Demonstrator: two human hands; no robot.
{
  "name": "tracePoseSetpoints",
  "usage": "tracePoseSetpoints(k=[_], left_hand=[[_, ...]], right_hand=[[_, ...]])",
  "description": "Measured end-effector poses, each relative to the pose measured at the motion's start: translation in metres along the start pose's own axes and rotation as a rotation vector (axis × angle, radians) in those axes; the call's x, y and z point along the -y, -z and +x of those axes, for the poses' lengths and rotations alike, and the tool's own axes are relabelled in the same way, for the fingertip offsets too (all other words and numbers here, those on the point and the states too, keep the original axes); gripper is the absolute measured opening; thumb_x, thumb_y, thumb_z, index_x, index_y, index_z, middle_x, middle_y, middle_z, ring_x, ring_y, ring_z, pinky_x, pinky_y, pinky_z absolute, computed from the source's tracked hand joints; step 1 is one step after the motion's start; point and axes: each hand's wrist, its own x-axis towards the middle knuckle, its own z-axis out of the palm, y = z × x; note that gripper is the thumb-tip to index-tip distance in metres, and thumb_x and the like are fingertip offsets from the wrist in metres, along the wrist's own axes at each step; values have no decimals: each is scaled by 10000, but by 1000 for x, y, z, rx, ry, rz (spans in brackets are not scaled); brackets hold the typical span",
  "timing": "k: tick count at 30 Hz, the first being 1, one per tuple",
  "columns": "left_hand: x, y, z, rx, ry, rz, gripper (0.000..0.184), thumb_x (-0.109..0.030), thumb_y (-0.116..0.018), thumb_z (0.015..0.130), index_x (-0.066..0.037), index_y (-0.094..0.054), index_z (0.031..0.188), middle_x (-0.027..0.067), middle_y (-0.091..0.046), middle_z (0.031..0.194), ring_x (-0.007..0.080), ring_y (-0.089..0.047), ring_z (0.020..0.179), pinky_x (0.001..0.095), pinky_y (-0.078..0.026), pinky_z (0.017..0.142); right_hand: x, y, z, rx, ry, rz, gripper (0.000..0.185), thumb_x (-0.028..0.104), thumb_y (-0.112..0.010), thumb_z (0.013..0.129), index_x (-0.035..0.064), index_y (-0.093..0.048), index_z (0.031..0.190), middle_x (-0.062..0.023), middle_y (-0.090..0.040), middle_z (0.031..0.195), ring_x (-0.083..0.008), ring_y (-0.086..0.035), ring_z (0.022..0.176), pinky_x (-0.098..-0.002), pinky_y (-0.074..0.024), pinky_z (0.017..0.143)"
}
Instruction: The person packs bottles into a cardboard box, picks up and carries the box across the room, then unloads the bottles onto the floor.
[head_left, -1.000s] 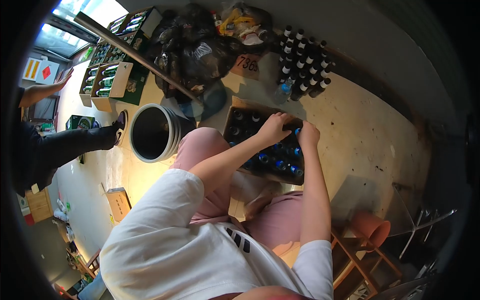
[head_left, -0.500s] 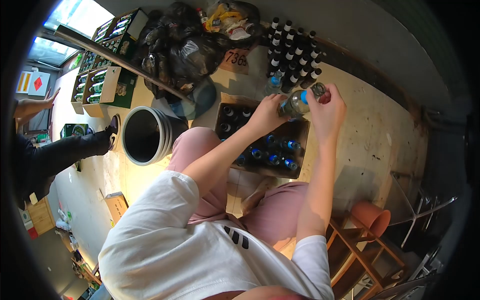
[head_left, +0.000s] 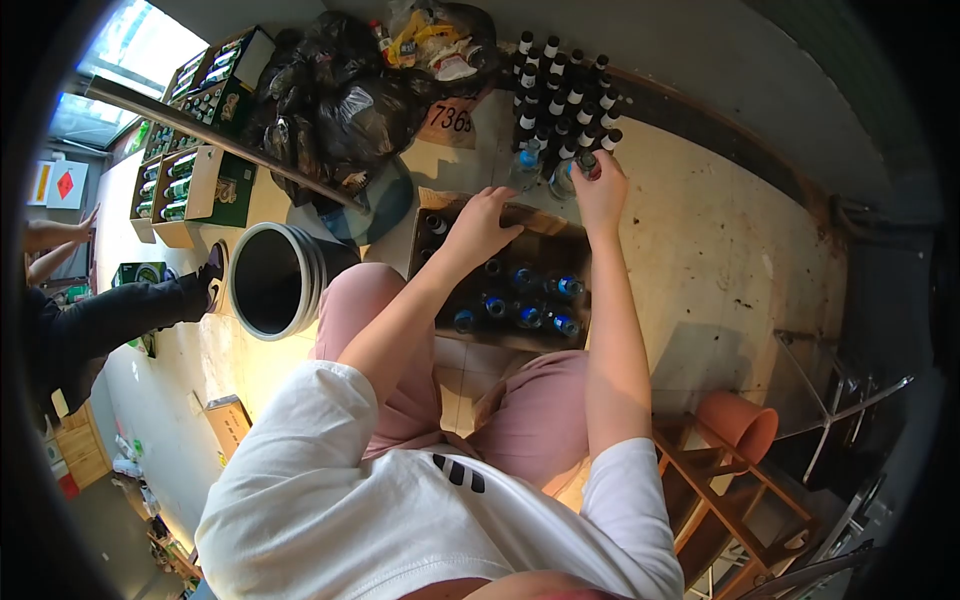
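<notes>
My right hand (head_left: 605, 195) is closed around the neck of a clear glass bottle (head_left: 562, 183). The bottle stands or is held low beside a group of dark bottles with white labels (head_left: 557, 104), at the far side of the box. Just left of it is another clear bottle with a blue label (head_left: 524, 170). Over the back part of the cardboard box (head_left: 430, 203) hovers my left hand (head_left: 484, 228), open, with its fingers apart and nothing in them. Inside the box are several blue-labelled bottles (head_left: 529, 317) and some dark bottles, partly hidden by my left hand.
Left of my knee stands a grey bucket (head_left: 268, 280). Black rubbish bags (head_left: 370, 115) are piled behind it, with a metal pole (head_left: 225, 142) across. Crates of green bottles (head_left: 190, 185) and another person's leg (head_left: 130, 310) are at left. A wooden rack (head_left: 735, 500) and orange pot (head_left: 738, 425) lie at right.
My right hand has carried the bottle from above the box to the floor area by the dark bottles. My left hand has let go of it and moved left over the box.
</notes>
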Motion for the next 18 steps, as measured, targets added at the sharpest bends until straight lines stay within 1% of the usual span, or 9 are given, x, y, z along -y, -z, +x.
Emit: tracePoseSetpoints(k=[1,3,5,9,11,12,14,16,18], left_hand=[[1,-2,1,4,2,1,469,-135,-701,707,-4,-523,1121,149,-543,1033,273,-566,889,348,-477,774],[5,-6,1,39,110,-73,467,-143,-707,701,6,-530,1107,155,-550,1032,283,-570,874,351,-470,782],[11,-8,0,34,108,-23,466,-146,-708,699,9,-532,1102,158,-551,1034,288,-571,870,357,-468,785],[21,-9,-6,50,142,37,475,-160,-712,693,21,-532,1094,167,-552,1034,302,-568,877,367,-462,794],[24,-8,-8,42,132,65,477,-167,-712,693,26,-532,1090,169,-551,1036,311,-562,895,369,-458,802],[25,-8,-9,37,116,87,479,-173,-713,693,30,-533,1087,171,-550,1039,320,-557,913,371,-454,810],[25,-8,-10,57,143,69,478,-177,-712,693,32,-534,1084,174,-551,1038,327,-550,935,373,-447,824],[26,-8,-10,74,166,51,477,-181,-711,692,33,-536,1081,176,-552,1037,334,-542,956,374,-440,838],[27,-7,-11,55,137,77,471,-179,-712,688,30,-540,1074,184,-555,1030,342,-533,983,374,-429,861]], right_hand=[[-8,-7,-1,-13,8,0,223,125,-694,674,23,-529,785,-98,-481,631,-268,-493,584,-365,-403,545],[-23,-19,-7,-18,11,-1,220,126,-693,673,24,-536,789,-104,-483,632,-271,-500,593,-367,-407,551],[-33,-31,-9,44,-52,-50,211,121,-689,665,21,-547,785,-115,-509,650,-295,-519,622,-380,-416,570],[-56,-50,-17,103,-126,-3,206,111,-684,655,14,-551,778,-127,-544,685,-319,-539,662,-392,-427,599],[-67,-60,-20,104,-103,-8,218,145,-709,648,37,-560,764,-92,-483,590,-246,-494,549,-351,-399,532],[-62,-61,-20,107,-106,-5,218,145,-709,648,37,-560,764,-92,-483,590,-246,-494,549,-351,-399,532],[-53,-61,-18,110,-142,-28,199,98,-678,650,9,-548,772,-155,-585,754,-339,-568,743,-406,-440,642],[-57,-65,-19,116,-150,-40,199,97,-678,652,10,-554,782,-157,-588,759,-342,-568,751,-408,-441,647],[-59,-69,-18,120,-157,-48,200,96,-677,653,12,-560,792,-160,-590,765,-346,-568,759,-410,-441,651]])
